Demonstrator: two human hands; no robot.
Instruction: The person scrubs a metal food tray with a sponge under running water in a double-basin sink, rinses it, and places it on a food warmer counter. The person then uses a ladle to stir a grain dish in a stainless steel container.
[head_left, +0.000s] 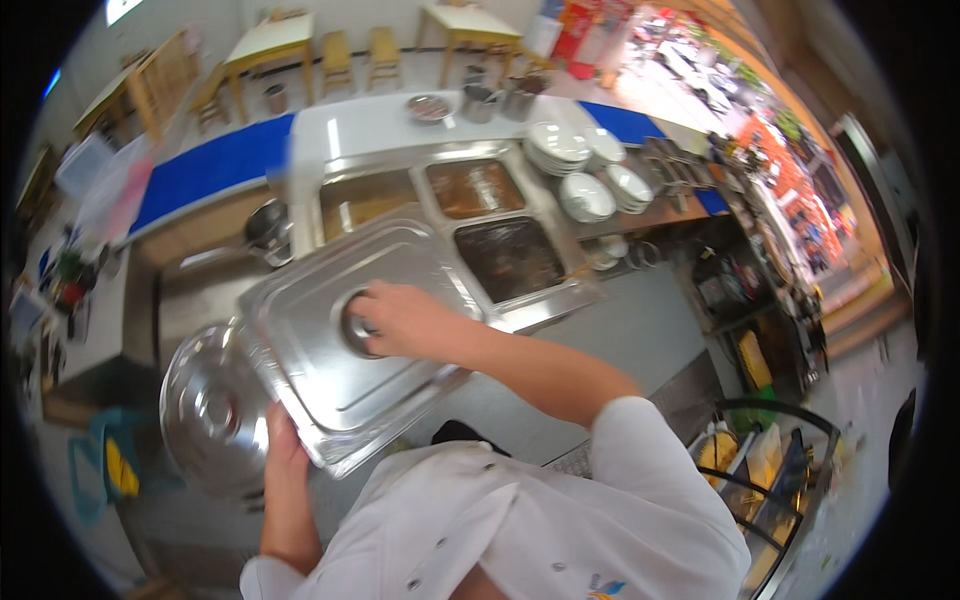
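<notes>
A rectangular stainless steel pan lid (322, 390) is tilted in front of me, with clear film-like edging around its rim. My right hand (394, 319) reaches across and grips the recessed handle in its middle. At the near left corner of the lid, my left hand (285, 439) grasps the edge; its fingers are hidden underneath. Just left of that hand is a shiny round lid (217, 412) with a central knob. Whether my left hand also touches the round lid, I cannot tell. Beyond the rectangular lid, a steel food well (367, 199) holds brownish liquid.
Two more wells, one with reddish-brown liquid (476, 187) and one with dark liquid (510, 259), sit to the right. Stacked white plates (559, 146) stand beside them. A steel pot (268, 225) is at the left. A black-railed rack (780, 412) stands at the lower right.
</notes>
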